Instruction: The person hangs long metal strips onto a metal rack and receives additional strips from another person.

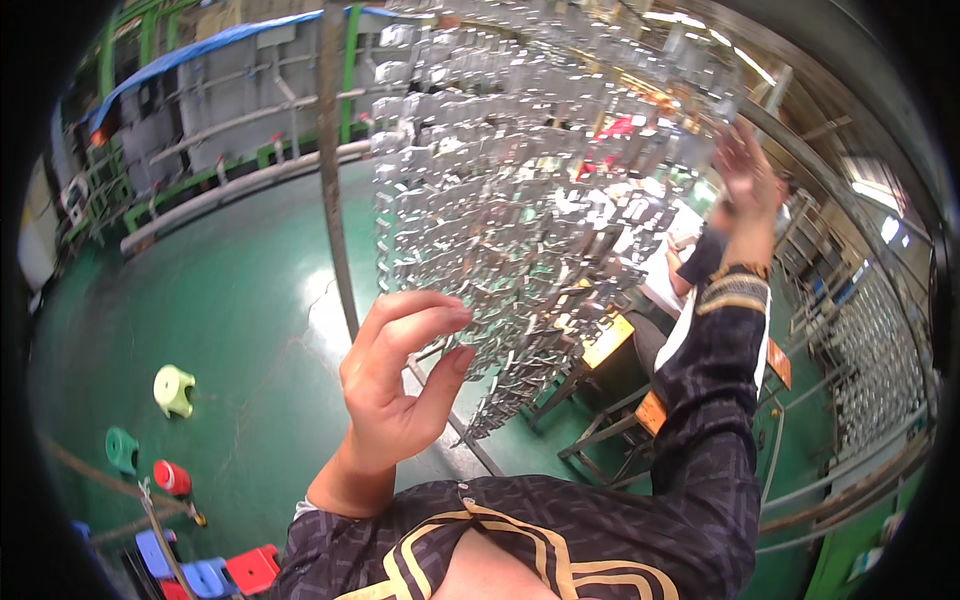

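Note:
Many small shiny metal pieces point(480, 200) hang in dense rows in front of me, forming a curtain; their exact kind is too blurred to name. My left hand point(400, 380) is beside the lower left part of the curtain, fingers curved, with a gap between thumb and fingertips. Nothing shows in that gap. Up at the curtain's right edge, my right hand point(745, 180) is raised with its fingers stretched out, slightly smeared. Whether its fingertips touch the pieces cannot be made out.
A metal post point(332, 170) stands left of the curtain. Behind the curtain, a person point(700, 255) sits by a wooden table point(610, 342). Plastic stools, including a yellow one point(174, 391) and a red one point(252, 568), stand on the green floor at left. Another hung rack point(875, 360) is at right.

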`<state>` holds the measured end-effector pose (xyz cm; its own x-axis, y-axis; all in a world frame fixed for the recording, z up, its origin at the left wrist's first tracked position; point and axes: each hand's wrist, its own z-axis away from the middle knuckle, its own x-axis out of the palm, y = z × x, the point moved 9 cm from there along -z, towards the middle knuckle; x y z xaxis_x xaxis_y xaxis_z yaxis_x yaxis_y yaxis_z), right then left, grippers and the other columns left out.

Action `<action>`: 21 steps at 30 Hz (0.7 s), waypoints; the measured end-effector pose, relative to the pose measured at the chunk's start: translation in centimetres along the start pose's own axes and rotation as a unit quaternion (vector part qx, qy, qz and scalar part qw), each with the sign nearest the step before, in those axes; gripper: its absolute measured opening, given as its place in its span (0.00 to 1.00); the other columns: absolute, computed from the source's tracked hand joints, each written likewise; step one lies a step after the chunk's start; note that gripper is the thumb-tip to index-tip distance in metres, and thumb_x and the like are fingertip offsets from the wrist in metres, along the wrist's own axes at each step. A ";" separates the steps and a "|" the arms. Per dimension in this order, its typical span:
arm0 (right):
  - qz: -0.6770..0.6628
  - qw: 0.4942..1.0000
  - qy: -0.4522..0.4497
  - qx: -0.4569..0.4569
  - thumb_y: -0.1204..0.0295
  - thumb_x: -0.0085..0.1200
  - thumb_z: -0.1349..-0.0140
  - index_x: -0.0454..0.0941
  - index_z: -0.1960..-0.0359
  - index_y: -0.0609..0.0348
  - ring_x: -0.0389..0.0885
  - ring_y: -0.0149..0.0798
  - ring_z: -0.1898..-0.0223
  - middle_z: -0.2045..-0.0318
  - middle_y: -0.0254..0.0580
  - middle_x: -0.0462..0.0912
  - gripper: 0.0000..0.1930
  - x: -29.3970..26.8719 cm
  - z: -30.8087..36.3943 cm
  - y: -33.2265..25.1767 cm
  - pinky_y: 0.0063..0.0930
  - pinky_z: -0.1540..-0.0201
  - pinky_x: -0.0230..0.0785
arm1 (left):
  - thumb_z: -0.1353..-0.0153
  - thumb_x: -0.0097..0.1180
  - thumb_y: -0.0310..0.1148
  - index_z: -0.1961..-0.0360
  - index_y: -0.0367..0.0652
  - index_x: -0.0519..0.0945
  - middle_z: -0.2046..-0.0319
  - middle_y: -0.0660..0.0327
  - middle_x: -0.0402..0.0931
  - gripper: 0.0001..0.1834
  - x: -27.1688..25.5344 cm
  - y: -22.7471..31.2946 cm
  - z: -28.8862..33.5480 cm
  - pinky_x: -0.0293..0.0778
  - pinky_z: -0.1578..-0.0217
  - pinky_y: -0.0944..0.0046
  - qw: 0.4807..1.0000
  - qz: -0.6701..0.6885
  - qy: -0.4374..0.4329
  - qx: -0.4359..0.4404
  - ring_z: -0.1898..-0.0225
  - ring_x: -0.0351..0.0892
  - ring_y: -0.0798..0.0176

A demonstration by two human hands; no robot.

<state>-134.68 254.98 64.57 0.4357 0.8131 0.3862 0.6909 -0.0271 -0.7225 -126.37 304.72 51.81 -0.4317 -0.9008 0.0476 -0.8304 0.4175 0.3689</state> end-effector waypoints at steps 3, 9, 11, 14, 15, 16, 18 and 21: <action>0.083 0.993 0.046 -0.067 0.71 0.47 0.38 0.69 0.48 0.60 0.72 0.41 0.54 0.52 0.45 0.72 0.17 -2.5 2.8 -3.1 0.34 0.47 0.63 | 0.58 0.58 0.14 0.64 0.35 0.75 0.65 0.53 0.75 0.16 -1.2 -0.2 0.5 0.73 0.66 0.66 1.000 -0.007 0.013 -0.020 0.66 0.76 0.59; 0.650 0.457 0.276 -0.541 0.66 0.42 0.36 0.74 0.61 0.67 0.79 0.39 0.69 0.66 0.46 0.77 0.15 10.6 22.7 -4.9 0.28 0.69 0.75 | 0.57 0.59 0.15 0.64 0.37 0.76 0.66 0.54 0.75 0.16 -3.8 -2.6 2.9 0.72 0.65 0.65 0.992 -0.087 0.025 -0.089 0.66 0.76 0.59; 0.286 0.666 0.170 -0.667 0.60 0.33 0.36 0.72 0.72 0.67 0.71 0.38 0.79 0.79 0.44 0.73 0.21 11.9 28.4 -3.6 0.26 0.77 0.68 | 0.56 0.61 0.19 0.64 0.38 0.77 0.66 0.55 0.75 0.14 -3.9 -3.6 3.9 0.71 0.64 0.64 0.991 -0.065 -0.017 -0.118 0.65 0.76 0.57; 0.097 0.757 0.098 -0.639 0.57 0.32 0.38 0.70 0.67 0.67 0.66 0.37 0.81 0.76 0.47 0.72 0.22 21.8 33.9 0.4 0.26 0.76 0.63 | 0.54 0.63 0.24 0.60 0.38 0.76 0.63 0.54 0.74 0.17 -1.5 -4.8 6.0 0.71 0.59 0.61 0.966 0.120 -0.159 -0.163 0.61 0.75 0.55; 0.024 0.786 0.043 -0.616 0.56 0.32 0.38 0.69 0.64 0.68 0.66 0.37 0.80 0.74 0.48 0.73 0.23 25.5 33.8 2.2 0.26 0.75 0.62 | 0.53 0.64 0.27 0.54 0.38 0.73 0.59 0.53 0.73 0.23 -0.7 -3.9 6.4 0.70 0.54 0.60 0.956 0.170 -0.212 -0.114 0.57 0.73 0.54; 0.024 0.796 0.015 -0.605 0.57 0.32 0.38 0.67 0.60 0.68 0.68 0.37 0.77 0.72 0.49 0.73 0.22 28.8 33.2 4.8 0.26 0.74 0.64 | 0.54 0.64 0.27 0.51 0.37 0.71 0.58 0.54 0.72 0.26 -1.7 -3.8 7.1 0.69 0.53 0.60 0.954 0.191 -0.204 -0.105 0.55 0.72 0.54; 0.029 0.872 0.055 -0.485 0.59 0.34 0.38 0.67 0.56 0.69 0.72 0.38 0.73 0.67 0.52 0.74 0.22 33.6 30.3 8.8 0.25 0.72 0.66 | 0.54 0.65 0.28 0.47 0.36 0.67 0.56 0.55 0.72 0.32 -4.1 -4.7 8.3 0.68 0.53 0.62 0.950 0.238 -0.161 -0.119 0.55 0.72 0.56; -0.058 0.933 0.072 -0.347 0.66 0.42 0.39 0.73 0.62 0.70 0.75 0.36 0.72 0.68 0.51 0.76 0.16 41.3 25.2 15.1 0.21 0.72 0.67 | 0.55 0.67 0.27 0.51 0.36 0.68 0.61 0.55 0.72 0.29 -11.9 -8.5 8.6 0.70 0.63 0.66 0.967 0.205 -0.066 -0.137 0.65 0.72 0.63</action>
<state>-120.81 302.81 55.09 0.3736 0.7480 0.5486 0.9236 -0.3545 -0.1456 -117.18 312.89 40.08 -0.7610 -0.6357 0.1294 -0.4634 0.6722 0.5774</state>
